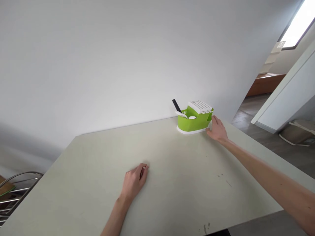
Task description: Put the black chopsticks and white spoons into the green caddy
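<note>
A green and white plastic kitchen caddy [193, 124] stands at the back of the table, close to the wall. It has a white base and a slotted white top on its right half. A black handle-like stick [176, 105] leans up out of its left half, beside a white utensil [181, 114]. At the caddy's right end is my right hand [218, 128], thumb and fingers apart, reaching its side; whether it presses there I cannot tell. My left hand [134, 180] rests on the tabletop nearer to me, fingers curled in with nothing visible in them.
The pale table [98, 170] carries a few dark marks near its front right. A plain wall [123, 65] runs along its back edge. A metal rack [19, 190] stands past the left side. Beyond the right side are a floor and a grey-brown bin-like object [299, 132].
</note>
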Available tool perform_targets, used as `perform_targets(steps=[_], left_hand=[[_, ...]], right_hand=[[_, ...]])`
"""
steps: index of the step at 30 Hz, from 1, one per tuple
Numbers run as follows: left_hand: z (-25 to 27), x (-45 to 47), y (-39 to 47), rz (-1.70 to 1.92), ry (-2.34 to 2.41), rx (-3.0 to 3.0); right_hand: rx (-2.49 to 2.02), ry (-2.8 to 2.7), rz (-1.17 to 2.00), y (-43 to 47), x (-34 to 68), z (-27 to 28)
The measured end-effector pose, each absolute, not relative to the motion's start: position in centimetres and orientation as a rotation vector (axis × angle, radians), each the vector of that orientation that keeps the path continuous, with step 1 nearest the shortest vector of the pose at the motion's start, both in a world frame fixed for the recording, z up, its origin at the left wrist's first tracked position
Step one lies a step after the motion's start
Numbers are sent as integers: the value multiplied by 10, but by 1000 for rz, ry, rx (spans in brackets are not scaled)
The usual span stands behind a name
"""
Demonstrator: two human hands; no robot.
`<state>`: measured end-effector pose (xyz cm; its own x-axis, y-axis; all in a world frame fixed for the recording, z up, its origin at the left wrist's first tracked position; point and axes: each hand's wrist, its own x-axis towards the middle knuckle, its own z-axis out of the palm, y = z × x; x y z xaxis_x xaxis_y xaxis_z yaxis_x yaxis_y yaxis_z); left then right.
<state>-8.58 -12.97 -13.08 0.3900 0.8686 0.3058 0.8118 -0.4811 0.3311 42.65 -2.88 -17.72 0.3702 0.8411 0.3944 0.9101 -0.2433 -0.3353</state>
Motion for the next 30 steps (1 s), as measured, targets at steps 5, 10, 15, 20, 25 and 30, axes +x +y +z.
perform_targets(steps=[5,10,15,20,25,30], left_hand=[[-133,-87,-128,659,1523,2510],[-132,-86,-129,647,1525,2508],[-130,-84,-129,630,1541,2481],[-129,-84,-128,624,1552,2464],[-126,-83,-127,598,1554,2450],[-128,-83,-126,601,1557,2438]], right_hand=[[-2069,-1683,-202,-35,418,-179],[-2019,-1740,-265,-49,402,-185],[-1969,-1769,-338,-61,386,-187],[-1922,-1737,-371,-73,363,-189],[-1907,-1718,-333,-85,339,-186],[-1861,-1726,-310,-94,318,-185]])
